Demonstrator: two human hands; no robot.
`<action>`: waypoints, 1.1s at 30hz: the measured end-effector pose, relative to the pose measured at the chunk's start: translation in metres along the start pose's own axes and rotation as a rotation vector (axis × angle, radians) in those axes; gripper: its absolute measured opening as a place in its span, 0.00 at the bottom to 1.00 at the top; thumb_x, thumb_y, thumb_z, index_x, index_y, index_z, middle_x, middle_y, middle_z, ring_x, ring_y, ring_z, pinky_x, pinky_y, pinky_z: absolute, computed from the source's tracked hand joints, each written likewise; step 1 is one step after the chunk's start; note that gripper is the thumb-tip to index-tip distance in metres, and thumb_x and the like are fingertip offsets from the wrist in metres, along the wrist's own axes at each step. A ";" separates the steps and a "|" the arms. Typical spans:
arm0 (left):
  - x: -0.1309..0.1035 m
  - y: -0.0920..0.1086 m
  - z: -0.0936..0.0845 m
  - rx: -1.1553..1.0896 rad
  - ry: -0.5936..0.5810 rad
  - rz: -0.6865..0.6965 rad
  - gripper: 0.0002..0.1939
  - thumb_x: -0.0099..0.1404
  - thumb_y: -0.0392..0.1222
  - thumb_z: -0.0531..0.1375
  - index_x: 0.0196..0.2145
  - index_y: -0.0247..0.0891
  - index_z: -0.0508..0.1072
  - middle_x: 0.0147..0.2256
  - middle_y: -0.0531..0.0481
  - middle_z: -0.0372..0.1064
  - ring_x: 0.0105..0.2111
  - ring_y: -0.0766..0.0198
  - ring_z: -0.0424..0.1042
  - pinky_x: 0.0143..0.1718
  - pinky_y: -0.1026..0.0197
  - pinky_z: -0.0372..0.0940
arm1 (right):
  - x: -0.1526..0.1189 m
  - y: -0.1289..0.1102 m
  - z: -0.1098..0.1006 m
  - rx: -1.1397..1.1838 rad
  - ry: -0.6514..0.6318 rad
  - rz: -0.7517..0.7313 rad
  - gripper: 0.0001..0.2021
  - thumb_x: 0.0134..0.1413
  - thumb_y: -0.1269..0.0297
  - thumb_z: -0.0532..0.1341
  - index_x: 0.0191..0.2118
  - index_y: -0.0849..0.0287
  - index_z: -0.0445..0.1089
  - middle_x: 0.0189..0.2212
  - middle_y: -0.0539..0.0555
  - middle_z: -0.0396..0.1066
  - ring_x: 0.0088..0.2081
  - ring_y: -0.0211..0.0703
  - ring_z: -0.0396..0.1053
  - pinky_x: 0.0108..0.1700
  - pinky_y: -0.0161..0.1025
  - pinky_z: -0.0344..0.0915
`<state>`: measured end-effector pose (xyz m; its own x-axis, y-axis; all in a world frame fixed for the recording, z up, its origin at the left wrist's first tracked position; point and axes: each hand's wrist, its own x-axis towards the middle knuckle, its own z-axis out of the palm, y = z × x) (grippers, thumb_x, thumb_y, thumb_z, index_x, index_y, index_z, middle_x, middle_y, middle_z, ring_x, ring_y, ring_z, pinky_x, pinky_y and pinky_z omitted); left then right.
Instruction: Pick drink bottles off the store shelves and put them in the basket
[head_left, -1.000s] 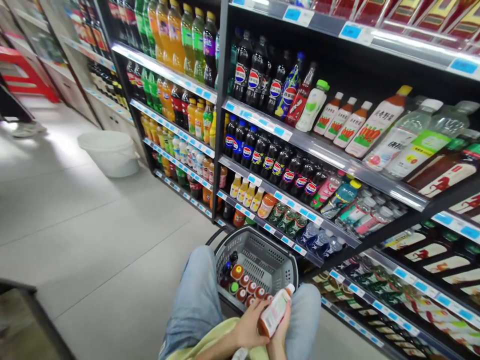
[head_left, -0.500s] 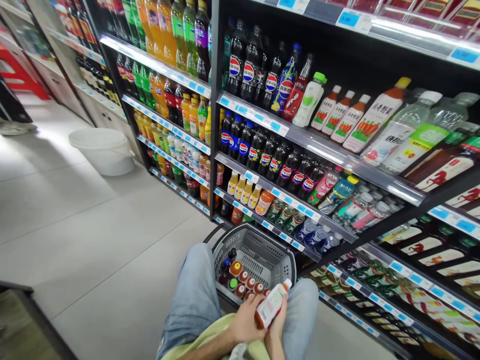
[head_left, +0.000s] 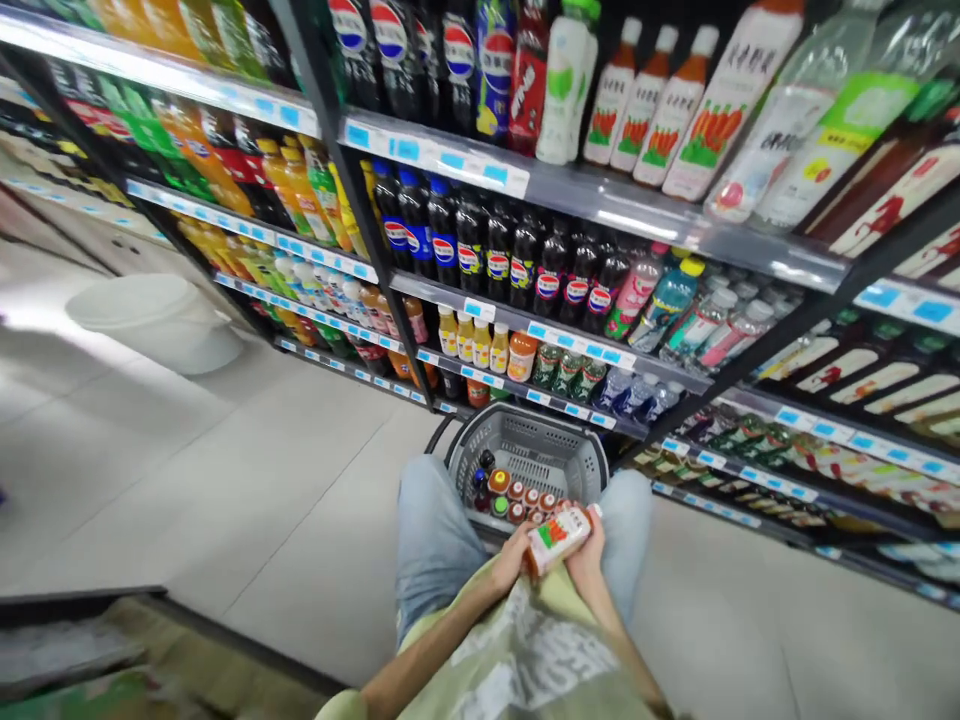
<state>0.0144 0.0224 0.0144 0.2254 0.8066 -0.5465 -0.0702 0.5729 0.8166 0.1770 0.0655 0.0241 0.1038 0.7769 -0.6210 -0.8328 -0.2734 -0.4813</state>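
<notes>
Between my two hands lies a juice bottle (head_left: 559, 537) with orange-brown contents, a white cap and a white label with red and green pictures. My left hand (head_left: 514, 556) grips its bottom end, fingers closed around it. At the cap end my right hand (head_left: 586, 552) is closed on the same bottle. Just beyond the hands, between my knees, a grey shopping basket (head_left: 551, 428) sits on the floor. Inside it several bottles (head_left: 517, 490) stand upright, mostly white-capped, with a green cap, a yellow cap and dark ones among them.
Drink shelves (head_left: 637, 210) rise right in front of the basket. Similar juice bottles (head_left: 660, 115) stand on an upper shelf, with cola bottles (head_left: 472, 235) below. A white bucket (head_left: 187, 330) is on the floor at left. A dark-edged display (head_left: 90, 600) is at lower left.
The bottle has turned so its pictured label faces up; before, its plainer text side showed. Both hands remain on it. My view has tilted downward, showing more of my shirt.
</notes>
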 end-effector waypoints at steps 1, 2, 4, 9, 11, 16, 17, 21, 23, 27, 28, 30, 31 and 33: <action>0.001 -0.004 0.001 -0.101 -0.009 -0.081 0.30 0.62 0.62 0.59 0.56 0.43 0.71 0.35 0.50 0.76 0.32 0.56 0.74 0.36 0.56 0.70 | -0.001 -0.001 0.001 0.007 0.011 0.000 0.21 0.41 0.43 0.78 0.32 0.51 0.75 0.29 0.48 0.83 0.31 0.50 0.81 0.40 0.47 0.80; 0.002 -0.008 0.001 -0.164 -0.012 -0.143 0.33 0.60 0.63 0.61 0.57 0.43 0.70 0.35 0.50 0.75 0.30 0.57 0.73 0.32 0.58 0.69 | -0.002 -0.002 0.001 0.014 0.020 0.000 0.21 0.42 0.45 0.79 0.32 0.53 0.74 0.29 0.49 0.82 0.30 0.49 0.80 0.39 0.46 0.79; 0.001 -0.015 0.000 -0.180 -0.026 -0.162 0.37 0.57 0.64 0.66 0.59 0.42 0.68 0.38 0.49 0.76 0.30 0.59 0.73 0.30 0.60 0.68 | -0.001 -0.001 -0.001 0.026 0.038 -0.001 0.21 0.44 0.46 0.79 0.33 0.54 0.73 0.29 0.50 0.81 0.29 0.49 0.78 0.38 0.46 0.78; -0.004 -0.022 -0.008 -0.069 -0.112 0.080 0.51 0.50 0.55 0.80 0.65 0.43 0.64 0.54 0.42 0.78 0.44 0.56 0.78 0.44 0.56 0.75 | 0.007 0.003 -0.006 0.051 0.061 -0.006 0.22 0.41 0.48 0.80 0.32 0.54 0.72 0.29 0.49 0.81 0.30 0.49 0.78 0.40 0.47 0.78; -0.004 -0.022 -0.010 -0.051 -0.103 0.155 0.51 0.49 0.55 0.82 0.64 0.42 0.65 0.56 0.40 0.77 0.51 0.52 0.78 0.52 0.52 0.76 | 0.010 0.003 -0.007 0.051 0.072 -0.009 0.22 0.40 0.48 0.80 0.32 0.54 0.72 0.29 0.49 0.81 0.29 0.49 0.78 0.40 0.48 0.78; -0.003 -0.020 -0.013 0.033 -0.047 0.172 0.47 0.51 0.61 0.81 0.61 0.40 0.69 0.54 0.39 0.79 0.48 0.51 0.79 0.46 0.54 0.77 | 0.012 0.003 -0.009 0.048 0.065 -0.004 0.22 0.39 0.48 0.79 0.32 0.55 0.73 0.29 0.49 0.81 0.31 0.48 0.79 0.41 0.47 0.78; -0.004 -0.020 -0.013 0.046 -0.037 0.161 0.47 0.52 0.62 0.80 0.62 0.40 0.70 0.52 0.40 0.79 0.44 0.54 0.79 0.42 0.56 0.77 | 0.012 0.003 -0.010 0.048 0.061 -0.002 0.22 0.39 0.48 0.79 0.32 0.55 0.73 0.29 0.49 0.81 0.31 0.49 0.79 0.42 0.46 0.78; -0.005 -0.020 -0.015 0.051 0.019 0.065 0.46 0.57 0.69 0.74 0.64 0.41 0.69 0.40 0.47 0.80 0.26 0.63 0.73 0.27 0.62 0.69 | 0.010 0.003 -0.012 0.038 0.044 0.002 0.20 0.42 0.51 0.79 0.33 0.54 0.72 0.31 0.49 0.81 0.33 0.50 0.80 0.46 0.49 0.79; -0.003 -0.021 -0.014 -0.001 0.056 0.007 0.45 0.60 0.75 0.68 0.62 0.39 0.70 0.31 0.52 0.77 0.20 0.66 0.67 0.22 0.63 0.64 | 0.009 0.004 -0.013 0.034 0.013 0.008 0.18 0.44 0.53 0.78 0.33 0.54 0.72 0.31 0.48 0.80 0.34 0.51 0.80 0.47 0.51 0.79; 0.003 -0.022 -0.010 -0.109 0.037 -0.103 0.47 0.62 0.83 0.58 0.54 0.34 0.71 0.22 0.54 0.71 0.13 0.66 0.59 0.17 0.61 0.58 | 0.008 0.004 -0.012 0.043 -0.034 0.021 0.16 0.46 0.56 0.77 0.31 0.53 0.71 0.29 0.48 0.78 0.32 0.49 0.78 0.47 0.50 0.79; 0.003 -0.022 -0.009 -0.124 0.032 -0.127 0.47 0.61 0.83 0.58 0.53 0.35 0.70 0.22 0.53 0.71 0.13 0.65 0.59 0.17 0.60 0.58 | 0.008 0.004 -0.012 0.050 -0.026 0.022 0.16 0.45 0.56 0.77 0.31 0.53 0.71 0.28 0.47 0.78 0.31 0.48 0.77 0.46 0.49 0.79; 0.002 -0.021 -0.008 -0.146 0.042 -0.162 0.43 0.61 0.80 0.62 0.54 0.37 0.68 0.24 0.53 0.73 0.13 0.65 0.61 0.17 0.60 0.59 | 0.008 0.004 -0.010 0.061 -0.002 0.022 0.16 0.44 0.57 0.77 0.31 0.54 0.72 0.27 0.47 0.78 0.30 0.47 0.76 0.44 0.48 0.79; 0.001 -0.020 -0.008 -0.151 0.047 -0.167 0.42 0.60 0.76 0.66 0.54 0.38 0.68 0.26 0.53 0.75 0.15 0.65 0.64 0.18 0.61 0.60 | 0.009 0.004 -0.009 0.060 0.014 0.019 0.16 0.43 0.57 0.77 0.31 0.54 0.72 0.27 0.47 0.78 0.29 0.47 0.76 0.44 0.47 0.79; -0.002 -0.019 -0.008 -0.149 0.056 -0.136 0.40 0.56 0.68 0.74 0.54 0.40 0.67 0.33 0.50 0.77 0.23 0.63 0.71 0.19 0.63 0.62 | 0.009 0.004 -0.008 0.043 0.050 0.007 0.16 0.42 0.57 0.77 0.32 0.55 0.72 0.27 0.48 0.78 0.29 0.47 0.76 0.43 0.45 0.78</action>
<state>0.0075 0.0109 -0.0015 0.1890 0.7248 -0.6625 -0.1868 0.6889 0.7004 0.1786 0.0673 0.0114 0.1238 0.7457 -0.6547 -0.8561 -0.2533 -0.4504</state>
